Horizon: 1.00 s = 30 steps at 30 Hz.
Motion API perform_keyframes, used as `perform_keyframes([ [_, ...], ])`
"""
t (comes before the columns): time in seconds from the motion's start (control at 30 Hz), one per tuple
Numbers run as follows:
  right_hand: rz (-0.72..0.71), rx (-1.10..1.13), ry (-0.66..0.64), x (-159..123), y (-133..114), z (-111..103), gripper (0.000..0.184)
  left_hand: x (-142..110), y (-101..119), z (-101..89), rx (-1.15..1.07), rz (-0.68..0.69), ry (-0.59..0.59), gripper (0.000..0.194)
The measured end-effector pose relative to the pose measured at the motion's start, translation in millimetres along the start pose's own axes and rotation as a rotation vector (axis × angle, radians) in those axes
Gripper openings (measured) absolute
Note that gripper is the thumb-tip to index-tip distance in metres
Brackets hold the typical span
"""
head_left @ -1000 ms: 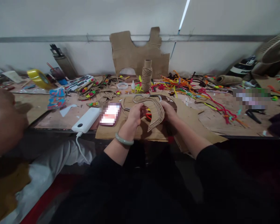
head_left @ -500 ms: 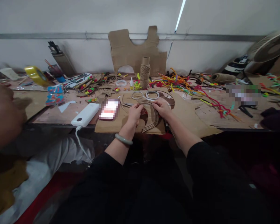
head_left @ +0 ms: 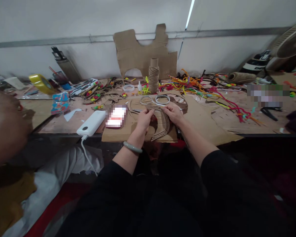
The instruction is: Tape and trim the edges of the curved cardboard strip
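My left hand (head_left: pixel 145 120) is closed in a pinch at the upper left end of a curved piece made of rows of brown jute cord (head_left: pixel 163 126). My right hand (head_left: pixel 174 113) pinches the cord at the piece's upper right edge, a short gap from the left. The piece bends down between my hands and lies over a cardboard sheet (head_left: pixel 113 135). My fingertips hide exactly how the strands are gripped. Just beyond my hands are two pale rings (head_left: pixel 162 99). A cone of jute twine (head_left: pixel 153 79) stands upright behind them.
Left of my hands lie a phone (head_left: pixel 116 117) and a white power bank (head_left: pixel 91 122) with a cable. Yellow tape (head_left: pixel 40 84) stands farther left, near a co-worker's blurred hand (head_left: pixel 6 121). Colourful cords (head_left: pixel 187 80) spread behind right. A cardboard cutout (head_left: pixel 143 49) leans on the wall.
The view has shifted slightly. Both my hands keep their pinch on the cord piece, with only small finger movement. The co-worker's hand at the left has moved a little.
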State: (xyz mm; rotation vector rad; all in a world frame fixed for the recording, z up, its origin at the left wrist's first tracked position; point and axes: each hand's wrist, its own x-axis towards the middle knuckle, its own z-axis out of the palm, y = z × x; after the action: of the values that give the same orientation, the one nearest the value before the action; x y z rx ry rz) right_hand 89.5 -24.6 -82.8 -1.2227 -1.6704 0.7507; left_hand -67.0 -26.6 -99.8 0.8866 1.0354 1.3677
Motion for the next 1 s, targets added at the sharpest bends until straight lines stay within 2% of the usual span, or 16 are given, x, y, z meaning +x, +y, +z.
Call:
perform_keyframes([
  [0.13, -0.016, -0.019, 0.02, 0.0, 1.4, -0.6, 0.036, -4.5, 4.4, 2.1, -0.007, 0.014, -0.039, 0.023],
  [0.37, -0.034, 0.0, 0.046, 0.2, 7.1, -1.5, 0.035, -11.5, 14.4, 6.9, -0.104, -0.048, -0.031, 0.019],
  [0.63, -0.045, 0.001, 0.043, -1.7, -0.2, -1.0, 0.033, -13.8, 11.6, 5.2, -0.101, 0.007, -0.046, 0.021],
  [1.0, -0.035, 0.077, 0.115, 4.6, 10.7, 3.2, 0.016, -10.7, 16.8, 7.6, -0.089, -0.056, -0.038, 0.019],
])
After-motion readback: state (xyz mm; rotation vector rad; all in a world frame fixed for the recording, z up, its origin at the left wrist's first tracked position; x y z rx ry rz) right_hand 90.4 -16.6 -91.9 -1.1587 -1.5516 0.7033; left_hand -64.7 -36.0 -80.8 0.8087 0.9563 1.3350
